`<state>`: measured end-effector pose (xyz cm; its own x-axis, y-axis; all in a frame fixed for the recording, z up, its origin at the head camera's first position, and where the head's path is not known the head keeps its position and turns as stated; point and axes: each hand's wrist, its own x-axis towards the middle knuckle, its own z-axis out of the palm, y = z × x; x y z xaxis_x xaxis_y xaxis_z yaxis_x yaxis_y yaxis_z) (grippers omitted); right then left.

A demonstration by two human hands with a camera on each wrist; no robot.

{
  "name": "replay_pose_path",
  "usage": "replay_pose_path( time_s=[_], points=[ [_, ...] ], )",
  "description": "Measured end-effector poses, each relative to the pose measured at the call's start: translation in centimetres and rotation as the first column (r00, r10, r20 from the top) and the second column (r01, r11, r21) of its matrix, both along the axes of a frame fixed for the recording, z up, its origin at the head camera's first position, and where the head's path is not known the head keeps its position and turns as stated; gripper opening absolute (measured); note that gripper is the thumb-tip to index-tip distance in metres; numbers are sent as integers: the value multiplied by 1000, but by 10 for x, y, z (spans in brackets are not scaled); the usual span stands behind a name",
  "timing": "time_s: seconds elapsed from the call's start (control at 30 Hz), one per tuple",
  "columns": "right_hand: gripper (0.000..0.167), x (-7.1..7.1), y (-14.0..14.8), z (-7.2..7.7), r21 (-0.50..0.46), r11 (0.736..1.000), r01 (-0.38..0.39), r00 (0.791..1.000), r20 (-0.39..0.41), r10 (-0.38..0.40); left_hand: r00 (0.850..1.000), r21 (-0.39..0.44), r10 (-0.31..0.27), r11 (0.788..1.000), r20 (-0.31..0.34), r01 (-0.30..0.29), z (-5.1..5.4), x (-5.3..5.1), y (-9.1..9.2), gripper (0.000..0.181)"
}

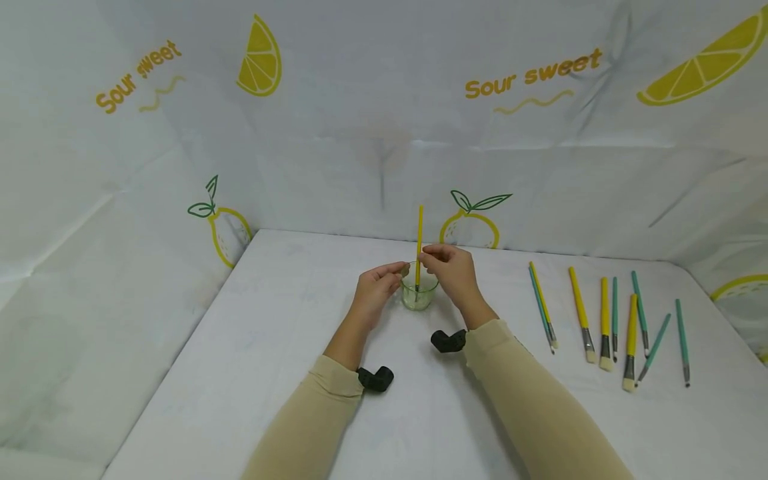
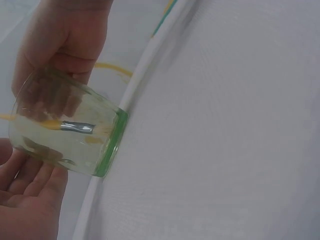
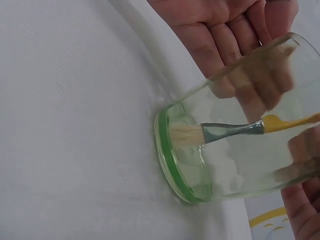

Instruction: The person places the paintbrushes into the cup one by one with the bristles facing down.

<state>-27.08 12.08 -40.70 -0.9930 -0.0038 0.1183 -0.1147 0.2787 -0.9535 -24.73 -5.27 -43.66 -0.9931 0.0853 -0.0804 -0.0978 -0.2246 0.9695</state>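
Observation:
A paintbrush [image 1: 420, 230] with a yellow handle stands almost upright inside a clear glass [image 1: 416, 301]. Its pale bristles [image 3: 186, 134] are close to the glass's green-tinted base. My right hand [image 1: 455, 272] is at the glass's right side, and its thumb and index finger pinch the brush handle near the rim. On the other side my left hand [image 1: 377, 291] holds the glass by its upper edge, some fingers reaching behind it. Both hands [image 2: 32, 192] show in the wrist views, partly seen through the glass. The exact fingertip contact on the handle is hidden there.
Several more paintbrushes lie on the right of the white-covered table [image 1: 240, 373]: wide yellow ones [image 1: 579, 300] and thin green ones [image 1: 683, 340]. A white cloth [image 1: 336, 180] with lemon prints hangs behind the table. Black wrist mounts [image 1: 376, 379] stick out from the sleeves.

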Motion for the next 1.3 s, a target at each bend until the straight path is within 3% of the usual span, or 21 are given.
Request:
replay_pose_path(
  time_s=[0.3, 0.57, 0.83, 0.97, 1.13, 1.3],
  points=[
    [41, -3, 27, 9, 27, 1000, 11, 1000, -12, -11, 1000, 11, 1, 1000, -16, -1, -1, 0, -1, 35],
    [41, -6, 84, 19, 142, 985, 94, 994, 37, -100, 1000, 14, 0, 1000, -5, 0, 0, 0, -1, 35],
    [44, -1, 147, 28, 349, 932, 100, 977, 143, -159, 1000, 25, -1, 1000, 14, 1, 2, 1, 0, 35],
    [43, 2, 169, 32, 471, 882, 16, 970, 205, -127, 1000, 30, -5, 1000, 11, 4, 2, 1, -1, 35],
    [38, 4, 189, 34, 571, 814, -109, 944, 315, -94, 1000, 36, -6, 999, 11, 5, 2, 1, -1, 35],
    [30, 9, 198, 32, 580, 799, -158, 907, 406, -115, 1000, 27, -3, 1000, 3, 2, 0, 1, -1, 35]
  ],
)
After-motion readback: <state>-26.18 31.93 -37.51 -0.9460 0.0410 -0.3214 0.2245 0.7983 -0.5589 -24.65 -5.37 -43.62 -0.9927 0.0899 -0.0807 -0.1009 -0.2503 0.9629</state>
